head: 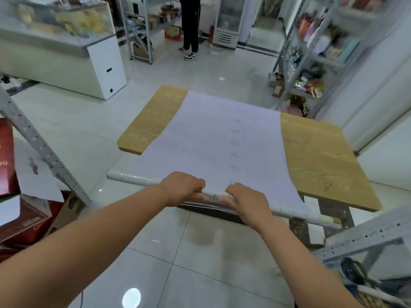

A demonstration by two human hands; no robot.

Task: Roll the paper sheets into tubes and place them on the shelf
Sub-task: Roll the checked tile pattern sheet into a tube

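Note:
A large white paper sheet (213,138) with faint printed numbers lies flat across a wooden table (315,156). Its near edge is wound into a thin white tube (133,177) that runs along the table's front edge and sticks out past both sides. My left hand (184,187) and my right hand (242,200) grip the rolled part near its middle, close together, fingers curled over it. A grey metal shelf frame (364,238) stands at the lower right, with another rolled white tube (378,295) lying low beside it.
Red cartons (22,218) and a slanted metal rack post (44,150) crowd the left. A white display counter (89,70) stands far left, stocked shelving (311,63) far right. A person (190,27) stands at the back. Glossy tiled floor lies below my arms.

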